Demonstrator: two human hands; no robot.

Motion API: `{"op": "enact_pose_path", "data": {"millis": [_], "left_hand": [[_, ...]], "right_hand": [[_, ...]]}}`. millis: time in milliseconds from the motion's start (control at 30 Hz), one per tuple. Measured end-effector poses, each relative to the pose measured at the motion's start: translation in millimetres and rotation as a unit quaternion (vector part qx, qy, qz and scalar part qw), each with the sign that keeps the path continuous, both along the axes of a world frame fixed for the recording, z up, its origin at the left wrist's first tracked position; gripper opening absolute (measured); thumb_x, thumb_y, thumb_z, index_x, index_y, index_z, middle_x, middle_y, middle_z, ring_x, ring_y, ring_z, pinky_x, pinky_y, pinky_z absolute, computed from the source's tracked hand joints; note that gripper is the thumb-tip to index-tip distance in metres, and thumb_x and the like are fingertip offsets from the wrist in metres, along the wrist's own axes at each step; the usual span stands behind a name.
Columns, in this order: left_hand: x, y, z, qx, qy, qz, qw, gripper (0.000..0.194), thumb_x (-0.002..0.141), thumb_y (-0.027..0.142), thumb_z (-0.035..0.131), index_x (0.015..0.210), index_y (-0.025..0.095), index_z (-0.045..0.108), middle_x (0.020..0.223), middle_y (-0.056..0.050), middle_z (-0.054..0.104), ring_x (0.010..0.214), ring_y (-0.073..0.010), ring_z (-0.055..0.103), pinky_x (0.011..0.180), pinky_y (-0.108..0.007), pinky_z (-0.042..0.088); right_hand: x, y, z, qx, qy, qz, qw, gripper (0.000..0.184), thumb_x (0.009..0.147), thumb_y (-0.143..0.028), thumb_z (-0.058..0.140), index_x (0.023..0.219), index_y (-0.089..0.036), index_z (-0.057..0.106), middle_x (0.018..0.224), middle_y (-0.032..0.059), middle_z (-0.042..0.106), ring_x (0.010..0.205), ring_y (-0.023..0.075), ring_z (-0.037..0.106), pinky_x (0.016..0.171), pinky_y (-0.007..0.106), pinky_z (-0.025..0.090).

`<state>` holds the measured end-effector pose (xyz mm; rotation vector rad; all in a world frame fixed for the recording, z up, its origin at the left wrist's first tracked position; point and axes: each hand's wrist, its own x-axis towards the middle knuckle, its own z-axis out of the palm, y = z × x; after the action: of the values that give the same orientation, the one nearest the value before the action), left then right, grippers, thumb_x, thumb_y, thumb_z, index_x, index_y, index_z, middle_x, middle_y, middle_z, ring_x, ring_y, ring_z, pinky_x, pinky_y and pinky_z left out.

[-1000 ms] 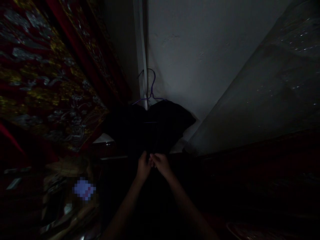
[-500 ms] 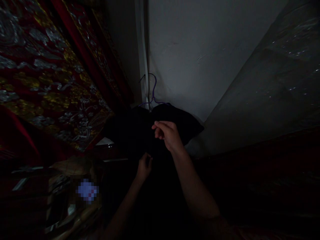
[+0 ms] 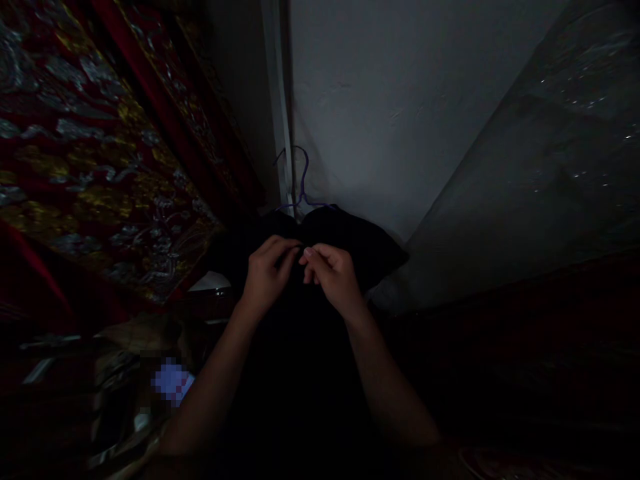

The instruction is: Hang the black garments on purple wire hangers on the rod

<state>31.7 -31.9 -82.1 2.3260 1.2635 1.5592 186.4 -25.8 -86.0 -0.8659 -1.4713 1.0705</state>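
A black garment (image 3: 300,373) hangs from a thin purple hanger (image 3: 304,177) hooked at a pale upright strip. My left hand (image 3: 267,272) is raised in front of the garment's upper part, with thumb and forefinger brought together in a pinch. My right hand (image 3: 333,275) faces it from the right, fingers curled in and thumb against the forefinger. The two sets of fingertips almost meet just below the neckline. Whatever sits between the fingers is too small and dark to make out.
Red cloth (image 3: 120,167) with gold and silver embroidery slopes down at the left. Behind the garment stands a pale wall (image 3: 400,113), with clear plastic sheeting (image 3: 540,173) to its right. Dim clutter (image 3: 140,333) lies low at the left. The light is very weak.
My left hand has risen from lower on the garment to meet my right hand near the neckline. My right hand stays at about the same spot, fingers still curled.
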Motion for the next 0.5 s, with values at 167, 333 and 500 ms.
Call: {"op": "enact_pose_path", "data": {"millis": [167, 333, 500], "left_hand": [[-2.2, -1.9, 14.3, 0.049, 0.014, 0.026, 0.998, 0.01, 0.094, 0.017, 0.059, 0.094, 0.017, 0.069, 0.087, -0.004, 0.069, 0.082, -0.0144, 0.064, 0.077, -0.026, 0.048], [-43.9, -0.4, 13.4, 0.089, -0.269, 0.153, 0.947, 0.007, 0.087, 0.026, 0.068, 0.089, 0.019, 0.069, 0.083, 0.001, 0.067, 0.082, -0.0132, 0.062, 0.08, -0.026, 0.047], [-105.9, 7.0, -56.2, -0.125, -0.554, 0.085, 0.819, 0.022, 0.081, 0.041, 0.064, 0.071, 0.022, 0.059, 0.058, 0.003, 0.06, 0.061, -0.0127, 0.059, 0.063, -0.024, 0.05]], "right_hand": [[-4.6, 21.1, -43.1, -0.028, -0.068, -0.049, 0.996, 0.034, 0.09, -0.042, 0.054, 0.067, -0.018, 0.061, 0.046, -0.0021, 0.054, 0.043, 0.0116, 0.05, 0.048, 0.023, 0.034], [-6.4, 12.9, -97.1, -0.104, -0.065, 0.005, 0.992, 0.035, 0.089, -0.043, 0.055, 0.066, -0.018, 0.063, 0.045, -0.002, 0.055, 0.043, 0.0114, 0.048, 0.048, 0.023, 0.033], [-8.5, -19.5, -114.1, -0.138, -0.03, 0.071, 0.987, 0.039, 0.088, -0.051, 0.058, 0.07, -0.017, 0.065, 0.047, -0.0018, 0.058, 0.045, 0.0111, 0.05, 0.052, 0.023, 0.036]]}}
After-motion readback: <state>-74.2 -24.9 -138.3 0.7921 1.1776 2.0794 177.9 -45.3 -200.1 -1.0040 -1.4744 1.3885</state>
